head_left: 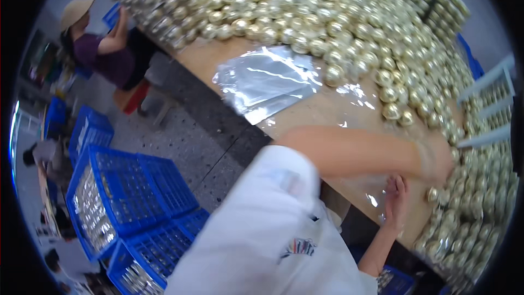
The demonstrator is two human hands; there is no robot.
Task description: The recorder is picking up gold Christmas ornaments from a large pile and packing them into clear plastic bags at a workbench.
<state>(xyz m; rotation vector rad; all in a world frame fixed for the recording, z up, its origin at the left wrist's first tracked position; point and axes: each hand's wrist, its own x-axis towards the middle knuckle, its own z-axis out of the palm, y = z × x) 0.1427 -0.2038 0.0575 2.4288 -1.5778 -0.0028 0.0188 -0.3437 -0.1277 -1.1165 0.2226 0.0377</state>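
My left arm reaches across the table, and my left hand [438, 158] is among the gold balls at the right. It is smeared by motion, so its fingers and anything in them cannot be made out. Nearer to me, my right hand [395, 199] is at the table's front, fingers curled on what looks like a clear plastic bag [370, 199]. One gold ball [433, 194] lies just right of that hand. A stack of flat clear plastic bags [267, 82] rests at the table's left edge. Shiny gold balls [327, 16] heap over the far side.
Packed rows of gold balls [480, 186] and a pale blue rack [488, 87] stand at the right. Blue crates [136, 186] holding shiny goods are stacked on the floor [188, 131] at left. A person in a hat [103, 49] sits at the table's far left; others work farther back.
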